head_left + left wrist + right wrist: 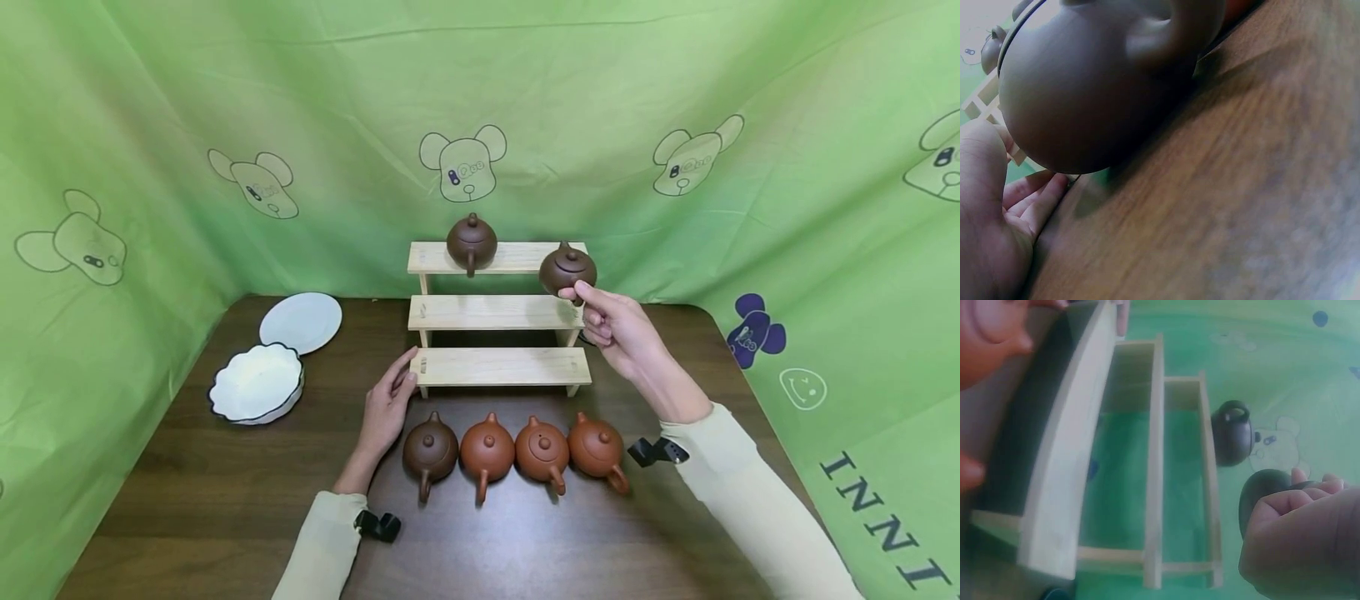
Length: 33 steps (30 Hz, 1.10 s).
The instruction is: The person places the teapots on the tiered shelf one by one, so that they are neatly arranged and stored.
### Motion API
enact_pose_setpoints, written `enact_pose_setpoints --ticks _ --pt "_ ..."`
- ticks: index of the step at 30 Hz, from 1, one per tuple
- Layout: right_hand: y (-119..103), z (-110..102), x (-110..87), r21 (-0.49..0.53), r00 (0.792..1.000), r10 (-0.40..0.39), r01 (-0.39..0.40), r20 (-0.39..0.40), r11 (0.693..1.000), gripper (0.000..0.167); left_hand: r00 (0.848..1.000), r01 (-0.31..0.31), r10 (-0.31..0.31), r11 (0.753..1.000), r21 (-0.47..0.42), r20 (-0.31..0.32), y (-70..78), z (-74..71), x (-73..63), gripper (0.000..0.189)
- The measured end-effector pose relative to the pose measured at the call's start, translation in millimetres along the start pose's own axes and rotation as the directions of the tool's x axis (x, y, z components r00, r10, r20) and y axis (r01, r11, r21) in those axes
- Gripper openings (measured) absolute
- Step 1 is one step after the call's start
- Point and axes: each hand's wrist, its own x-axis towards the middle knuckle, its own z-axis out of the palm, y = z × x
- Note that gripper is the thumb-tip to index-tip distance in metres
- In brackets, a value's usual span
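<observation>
My right hand point(618, 329) pinches a dark brown teapot point(567, 268) by its handle, near the right end of the top tier. In the right wrist view this teapot point(1263, 487) is partly hidden behind the hand. The three-tier wooden shelf point(498, 367) carries another dark brown teapot point(472, 242) on its top tier. My left hand point(386, 412) rests against the left end of the lowest tier, fingers loosely extended. Beside it on the table stands a third dark brown teapot point(430, 447), large in the left wrist view.
Several orange-brown teapots point(487, 450) stand in a row right of the dark one, before the shelf. On the left of the wooden table point(187, 500) are a white scalloped bowl point(257, 383) and a white plate point(302, 322). A green curtain point(360, 92) surrounds the table.
</observation>
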Motion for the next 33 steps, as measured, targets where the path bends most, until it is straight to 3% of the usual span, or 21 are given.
enact_pose_setpoints --ticks 6,9,16,21,26,28,33 --pt "-2 15 19.2 -0.026 1.000 0.012 -0.013 -0.018 1.000 0.041 1.000 0.022 -0.022 1.000 0.007 -0.005 3.5 0.1 -0.9 0.044" --pt "-3 20 29.1 0.003 0.999 0.028 -0.027 -0.035 1.000 0.040 1.000 0.004 -0.004 1.000 -0.005 -0.006 3.4 0.2 -1.0 0.044" --pt "-1 22 48.1 0.048 0.996 0.043 -0.039 -0.076 0.998 0.039 0.999 0.034 -0.034 0.999 0.009 0.006 -5.3 0.9 0.4 0.044" --pt "1 22 54.8 0.024 0.996 0.039 -0.037 -0.086 0.999 0.038 0.999 0.032 -0.032 0.999 -0.005 0.005 5.5 1.3 -0.7 0.044" --pt "2 24 60.7 -0.016 0.995 0.031 -0.033 -0.098 0.999 0.037 0.997 0.082 -0.082 0.996 0.026 0.001 17.3 1.7 -1.2 0.044" --pt "1 25 64.2 -0.037 0.994 0.027 -0.031 -0.103 0.999 0.036 0.995 0.098 -0.098 0.995 0.025 0.002 15.8 1.1 -0.5 0.044" --pt "0 28 70.7 -0.029 0.994 0.033 -0.036 -0.101 0.999 0.037 0.996 0.092 -0.092 0.996 0.018 0.018 -10.3 -0.7 3.1 0.043"
